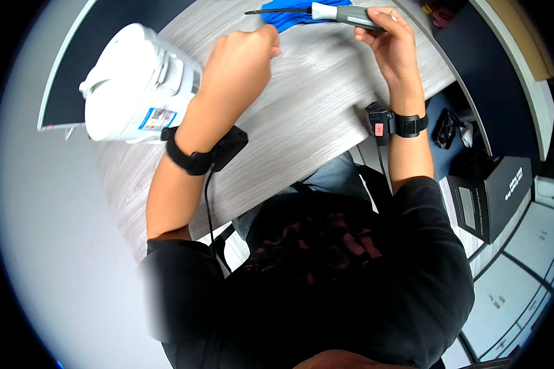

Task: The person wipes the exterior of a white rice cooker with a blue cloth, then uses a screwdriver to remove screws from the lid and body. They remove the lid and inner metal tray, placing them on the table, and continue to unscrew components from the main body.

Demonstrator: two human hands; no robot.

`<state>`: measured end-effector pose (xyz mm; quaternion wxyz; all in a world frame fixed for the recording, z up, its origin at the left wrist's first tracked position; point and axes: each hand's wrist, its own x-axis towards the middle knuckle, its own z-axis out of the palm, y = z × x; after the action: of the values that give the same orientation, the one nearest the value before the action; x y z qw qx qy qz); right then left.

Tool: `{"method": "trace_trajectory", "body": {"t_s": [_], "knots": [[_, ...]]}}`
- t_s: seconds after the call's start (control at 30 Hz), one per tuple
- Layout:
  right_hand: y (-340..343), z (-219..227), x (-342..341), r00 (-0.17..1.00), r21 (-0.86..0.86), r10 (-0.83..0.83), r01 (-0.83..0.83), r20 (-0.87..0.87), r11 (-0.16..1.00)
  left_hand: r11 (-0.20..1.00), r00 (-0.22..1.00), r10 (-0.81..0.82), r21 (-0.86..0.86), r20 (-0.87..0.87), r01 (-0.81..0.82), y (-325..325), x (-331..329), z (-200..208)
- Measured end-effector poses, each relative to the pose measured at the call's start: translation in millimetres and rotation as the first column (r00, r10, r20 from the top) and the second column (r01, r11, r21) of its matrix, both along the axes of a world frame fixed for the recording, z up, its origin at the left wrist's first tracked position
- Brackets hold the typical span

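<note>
On my feed the wood-grain desk (326,86) takes up most of the view, pale grey, with the person in a black T-shirt seated at its near edge. Next in size comes a white lidded bucket (135,83) at the far left of the desktop; the left forearm covers part of its right side. A black printed box (495,194) sits at the lower right, well apart from both hands.

I see the left hand (243,52) from its back, its fingers curled into a fist. Their inner side is hidden from me, so I cannot tell whether they hold anything. The right hand (389,46) is raised farther right, its digits closed on a screwdriver (324,11). They grip the rear of its grey handle, one digit along the top and others beneath, while the front of the handle sticks out clear of them.

From that grip I follow the pale collar and dark shaft leftward, roughly level, across a crumpled blue cloth (283,21); I cannot tell whether metal and fabric touch. The tip ends just beyond the left fist, near its knuckles.

Smallest to me are the black wrist modules (231,147), one strapped on each arm.
</note>
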<state>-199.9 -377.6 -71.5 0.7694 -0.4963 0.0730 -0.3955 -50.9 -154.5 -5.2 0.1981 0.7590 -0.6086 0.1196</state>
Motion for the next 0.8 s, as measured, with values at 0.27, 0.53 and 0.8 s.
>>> {"method": "trace_trajectory", "body": {"t_s": [0.27, 0.53, 0.8], "knots": [[-3, -2, -41, 0.995, 0.089, -0.07, 0.077, -0.073, 0.993, 0.969, 0.976, -0.085, 0.21, -0.198, 0.127, -106, -4, -54], [-5, -15, -50, 0.995, 0.153, -0.066, 0.078, -0.081, 0.985, 0.975, 0.979, -0.04, 0.208, -0.201, 0.083, -140, -8, -82], [-7, -21, -51, 0.995, 0.153, -0.083, 0.091, -0.057, 0.984, 0.985, 0.986, -0.082, 0.141, -0.146, 0.103, -147, -12, -95]]}}
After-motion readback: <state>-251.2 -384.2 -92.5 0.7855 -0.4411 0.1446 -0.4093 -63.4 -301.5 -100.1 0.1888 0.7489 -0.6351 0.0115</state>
